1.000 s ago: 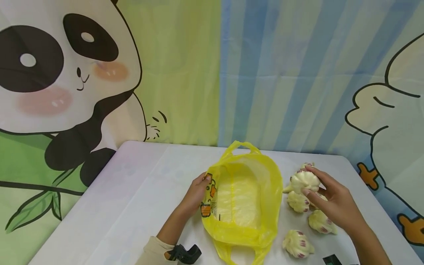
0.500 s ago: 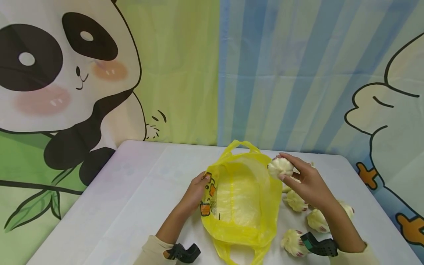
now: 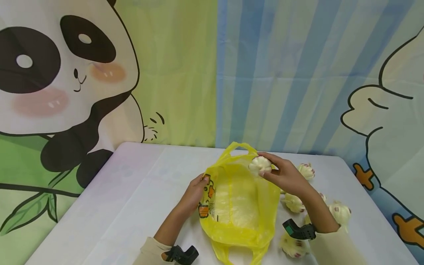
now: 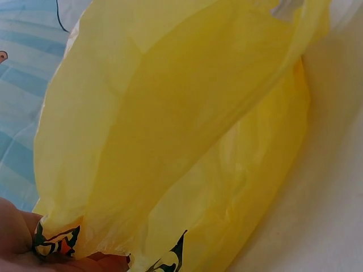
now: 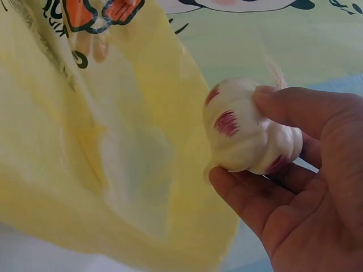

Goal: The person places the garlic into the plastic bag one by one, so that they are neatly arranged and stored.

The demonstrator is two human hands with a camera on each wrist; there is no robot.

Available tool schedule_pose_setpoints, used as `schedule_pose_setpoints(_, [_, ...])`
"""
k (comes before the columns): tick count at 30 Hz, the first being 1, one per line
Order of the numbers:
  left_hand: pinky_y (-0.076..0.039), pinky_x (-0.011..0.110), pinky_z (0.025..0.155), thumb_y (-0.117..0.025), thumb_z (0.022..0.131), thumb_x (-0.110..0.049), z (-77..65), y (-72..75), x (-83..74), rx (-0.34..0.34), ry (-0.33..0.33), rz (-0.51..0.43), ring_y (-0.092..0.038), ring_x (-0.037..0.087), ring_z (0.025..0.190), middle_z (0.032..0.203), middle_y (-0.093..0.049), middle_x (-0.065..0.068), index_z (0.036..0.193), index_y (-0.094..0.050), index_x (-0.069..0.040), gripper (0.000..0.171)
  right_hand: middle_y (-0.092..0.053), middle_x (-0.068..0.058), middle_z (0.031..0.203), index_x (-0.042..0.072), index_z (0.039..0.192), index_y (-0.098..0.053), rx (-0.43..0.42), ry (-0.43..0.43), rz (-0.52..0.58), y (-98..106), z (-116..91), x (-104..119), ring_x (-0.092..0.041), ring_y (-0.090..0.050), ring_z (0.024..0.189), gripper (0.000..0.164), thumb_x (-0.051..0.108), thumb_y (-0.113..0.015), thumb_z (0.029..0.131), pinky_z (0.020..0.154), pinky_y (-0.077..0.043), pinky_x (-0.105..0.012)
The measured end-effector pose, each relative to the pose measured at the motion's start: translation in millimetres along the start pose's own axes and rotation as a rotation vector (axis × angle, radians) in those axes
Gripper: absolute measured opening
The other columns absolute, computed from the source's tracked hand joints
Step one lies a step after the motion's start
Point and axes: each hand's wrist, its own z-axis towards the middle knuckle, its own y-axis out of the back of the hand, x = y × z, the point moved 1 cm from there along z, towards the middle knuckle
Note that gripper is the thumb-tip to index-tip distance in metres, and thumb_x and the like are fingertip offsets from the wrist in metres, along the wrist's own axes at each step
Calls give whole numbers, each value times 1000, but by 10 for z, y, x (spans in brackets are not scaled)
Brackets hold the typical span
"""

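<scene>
A yellow plastic bag (image 3: 243,235) stands with its mouth spread wide on the white table, handles at the far and near ends. My left hand (image 3: 192,195) pinches its left rim beside a printed cartoon; in the left wrist view, fingers (image 4: 17,232) grip the thin film. Between the thumb and fingers of my right hand (image 3: 286,175) is a garlic bulb (image 3: 260,165), held over the far right part of the bag's mouth. The right wrist view shows the garlic bulb (image 5: 244,127) as white with purple-red streaks, next to the bag's wall (image 5: 187,170).
Several more garlic bulbs lie right of the bag, among them one at the back (image 3: 306,171), one nearer the bag (image 3: 294,203) and one in front (image 3: 294,246), partly behind my right wrist. A cartoon-printed curtain (image 3: 175,73) hangs behind the white table (image 3: 132,206).
My right hand has carried the garlic bulb leftward from above the other bulbs to over the bag's mouth. My left hand keeps its hold on the rim.
</scene>
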Motion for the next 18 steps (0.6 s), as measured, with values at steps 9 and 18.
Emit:
schedule_pose_setpoints(9, [-44, 39, 92, -33, 108, -33, -1, 0, 33, 28, -6, -34, -51, 38, 112, 123, -54, 21, 149, -35, -8, 48, -39, -16, 149, 6, 147, -41, 83, -15, -9, -173, 218, -116, -26, -55, 118, 58, 17, -65, 96, 94, -48, -38])
schedule_pose_setpoints(18, [-41, 42, 96, -32, 108, -34, 8, -3, 23, 32, -4, -50, -50, 36, 114, 126, -52, 22, 149, -35, -8, 49, -49, -17, 137, 1, 145, -42, 124, -3, -16, -321, 421, -199, -31, -54, 118, 56, 16, -65, 96, 89, -51, -40])
